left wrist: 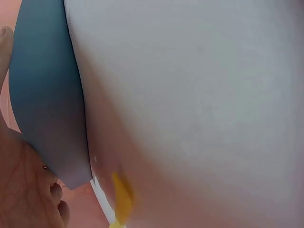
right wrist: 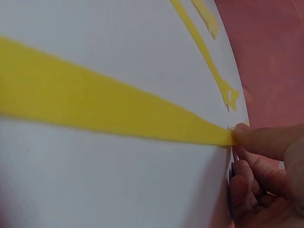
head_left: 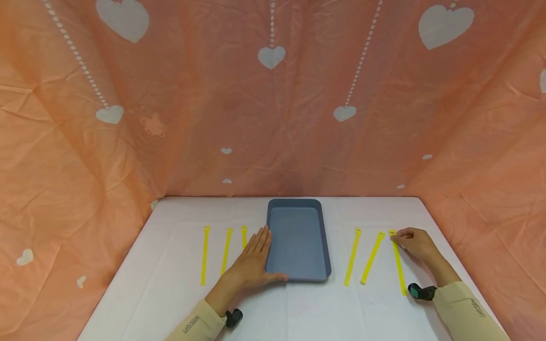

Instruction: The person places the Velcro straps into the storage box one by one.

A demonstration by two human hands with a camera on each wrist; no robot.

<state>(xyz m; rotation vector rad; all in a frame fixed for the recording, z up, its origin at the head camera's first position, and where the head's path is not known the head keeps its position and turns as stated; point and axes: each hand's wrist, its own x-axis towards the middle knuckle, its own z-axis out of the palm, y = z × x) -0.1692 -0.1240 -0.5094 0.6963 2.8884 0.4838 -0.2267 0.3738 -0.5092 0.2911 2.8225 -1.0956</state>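
Observation:
My left hand (head_left: 251, 265) lies against the left side of a blue-grey rectangular tray (head_left: 296, 244), fingers straight along the rim and thumb at its near edge. To the right, my right hand (head_left: 419, 244) pinches the far, slotted end of a flat yellow cable tie (head_left: 400, 270) between thumb and finger. In the right wrist view, that cable tie (right wrist: 104, 104) stretches from the fingertips toward the camera. Two more cable ties, one upright (head_left: 352, 258) and one slanted (head_left: 372, 259), lie between the tray and my right hand.
Left of the tray lie an outer cable tie (head_left: 204, 255), a middle cable tie (head_left: 227, 248) and an inner cable tie (head_left: 244, 236), the last partly hidden by my left hand. A white cloth covers the table (head_left: 158, 270). Orange heart-patterned curtains (head_left: 298, 142) enclose its back and sides.

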